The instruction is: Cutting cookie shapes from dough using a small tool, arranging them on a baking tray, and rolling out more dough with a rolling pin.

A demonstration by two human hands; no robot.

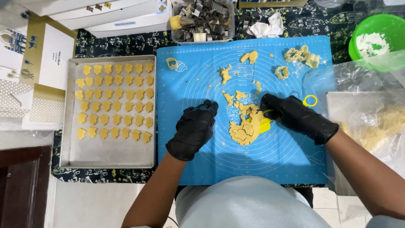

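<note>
Now the right hand (297, 116) has its grip closed on a yellow scraper (265, 124) under the dough (244, 122); the left hand (195, 128) rests half-curled and empty on the mat (190, 84), tray (67, 126) at nine o'clock.

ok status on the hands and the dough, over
Left hand flat on blue mat, holding nothing. Right hand grips yellow scraper under rolled dough. Dough scraps sit at mat's far edge, clear of both hands.

Black gloves cover the left hand (195, 128) and right hand (295, 116). The dough (241, 126) is pale yellow on a blue mat (291, 152) with white ring lines. The bowl (375, 31) is green, the tablecloth (126, 42) black with pale doodles.
</note>
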